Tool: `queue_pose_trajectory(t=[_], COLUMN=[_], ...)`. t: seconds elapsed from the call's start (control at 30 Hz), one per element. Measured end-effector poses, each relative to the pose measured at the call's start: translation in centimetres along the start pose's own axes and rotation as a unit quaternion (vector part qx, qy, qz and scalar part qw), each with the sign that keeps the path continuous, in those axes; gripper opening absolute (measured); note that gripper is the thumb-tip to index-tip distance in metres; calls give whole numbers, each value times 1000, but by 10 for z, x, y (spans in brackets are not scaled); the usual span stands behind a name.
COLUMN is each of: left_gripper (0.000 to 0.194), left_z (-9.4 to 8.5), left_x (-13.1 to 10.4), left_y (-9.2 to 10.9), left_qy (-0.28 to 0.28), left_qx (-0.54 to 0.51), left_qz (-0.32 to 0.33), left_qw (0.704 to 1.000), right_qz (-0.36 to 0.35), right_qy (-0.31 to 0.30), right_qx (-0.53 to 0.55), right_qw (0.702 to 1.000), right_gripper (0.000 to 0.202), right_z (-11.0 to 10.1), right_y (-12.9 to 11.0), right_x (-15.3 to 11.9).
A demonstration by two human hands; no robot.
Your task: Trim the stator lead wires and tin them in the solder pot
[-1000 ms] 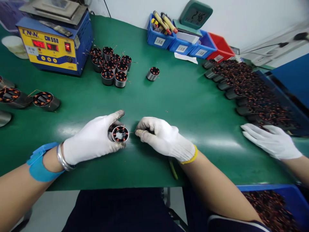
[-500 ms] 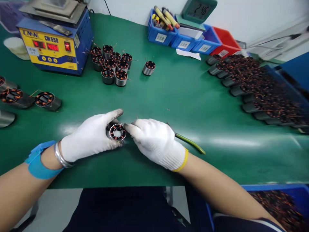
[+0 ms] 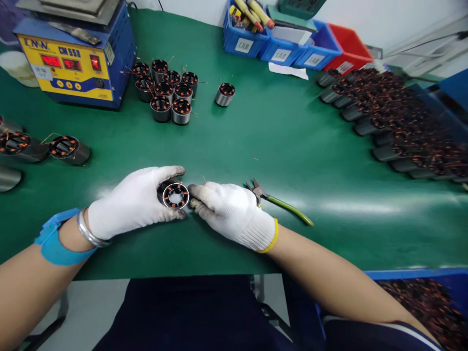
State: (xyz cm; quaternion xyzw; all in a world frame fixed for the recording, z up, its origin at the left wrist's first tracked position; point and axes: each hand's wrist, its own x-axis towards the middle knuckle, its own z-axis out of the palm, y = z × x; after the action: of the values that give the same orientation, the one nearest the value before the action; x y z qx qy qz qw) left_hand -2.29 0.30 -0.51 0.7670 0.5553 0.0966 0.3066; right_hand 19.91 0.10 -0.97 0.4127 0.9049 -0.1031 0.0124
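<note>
A metal ring-shaped part with copper windings (image 3: 176,196) lies tilted in my left hand (image 3: 137,197), its open end facing up and toward me. The gloved thumb and fingers of that hand wrap round its sides. My right hand (image 3: 228,209), also gloved, is beside the part's right rim with thumb and fingertips pressed together; what they pinch, if anything, is too small to tell. Green-handled cutters (image 3: 285,204) lie on the green table (image 3: 292,136), partly behind my right hand.
Several wound parts (image 3: 161,107) stand in a group beyond my hands, with a single one (image 3: 224,94) to their right. A blue-and-yellow device (image 3: 69,73) is back left. Blue bins (image 3: 243,41), a red bin (image 3: 347,48) and rows of wound parts (image 3: 402,122) are at the right.
The view has shifted slightly. My right hand's fingers have drawn together by the rim, and more of the cutters shows. My left hand still holds the part.
</note>
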Motion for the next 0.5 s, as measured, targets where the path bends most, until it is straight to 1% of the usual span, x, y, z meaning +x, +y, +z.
queue_pose_trajectory(t=[0.03, 0.07, 0.1, 0.17, 0.2, 0.23, 0.3, 0.37, 0.5], left_gripper=[88, 83, 73, 44, 32, 25, 19, 16, 10], left_z=[1, 2, 4, 7, 8, 9, 9, 10, 18], left_x=[-1, -3, -5, -7, -8, -9, -9, -8, -8], left_y=[1, 3, 5, 9, 11, 14, 18, 22, 27], left_qy=[12, 31, 50, 76, 80, 77, 60, 55, 88], left_qx=[5, 6, 4, -7, -13, -16, -13, -3, 19], left_qz=[14, 35, 61, 117, 138, 150, 150, 131, 112], left_qw=[1000, 999, 997, 990, 987, 985, 987, 990, 990], right_qz=[-5, -15, -27, -44, -49, -50, -45, -43, -46], right_qy=[-11, -20, -21, -16, -11, -8, -6, -4, 7], right_qx=[-19, -30, -35, -36, -35, -35, -33, -23, 37], right_qw=[1000, 999, 999, 998, 998, 998, 998, 999, 998], right_gripper=[32, 31, 30, 29, 29, 29, 28, 27, 26], right_z=[1, 1, -1, -6, -10, -13, -19, -23, -30], right_y=[-1, -1, 0, 4, 6, 8, 13, 16, 22], right_x=[2, 3, 4, 3, 2, 0, -4, -8, -16])
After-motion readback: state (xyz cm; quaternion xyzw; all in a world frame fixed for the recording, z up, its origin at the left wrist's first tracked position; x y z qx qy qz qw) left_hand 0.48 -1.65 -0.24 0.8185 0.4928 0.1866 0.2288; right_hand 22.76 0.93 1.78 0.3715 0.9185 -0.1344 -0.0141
